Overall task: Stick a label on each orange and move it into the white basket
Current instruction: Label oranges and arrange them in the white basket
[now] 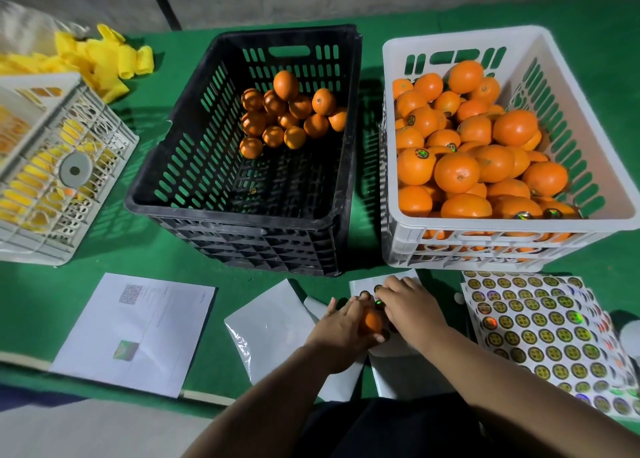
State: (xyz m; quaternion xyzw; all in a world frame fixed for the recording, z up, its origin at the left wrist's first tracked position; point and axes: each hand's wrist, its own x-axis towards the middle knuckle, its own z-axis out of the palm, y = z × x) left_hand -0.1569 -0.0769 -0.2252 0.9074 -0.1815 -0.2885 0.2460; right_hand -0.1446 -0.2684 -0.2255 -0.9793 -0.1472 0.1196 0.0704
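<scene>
Near the front edge of the green worktop, the left hand is curled round an orange, its fingers and thumb wrapped about the fruit's left and lower sides. Right hand lies just beside the orange on its right, fingers bent down over the top of the fruit, where a shiny round label shows at the fingertips; whether the fingers pinch the label or only press it I cannot tell. Both hands sit above a nearly used-up white backing sheet with a few labels left at its far end. Full label sheets lie just to the right. Behind them stands the white basket, heaped with oranges, several showing labels. Left of it, the black crate holds a small cluster of oranges in its far right part. A printed paper lies well to the left of the hands.
</scene>
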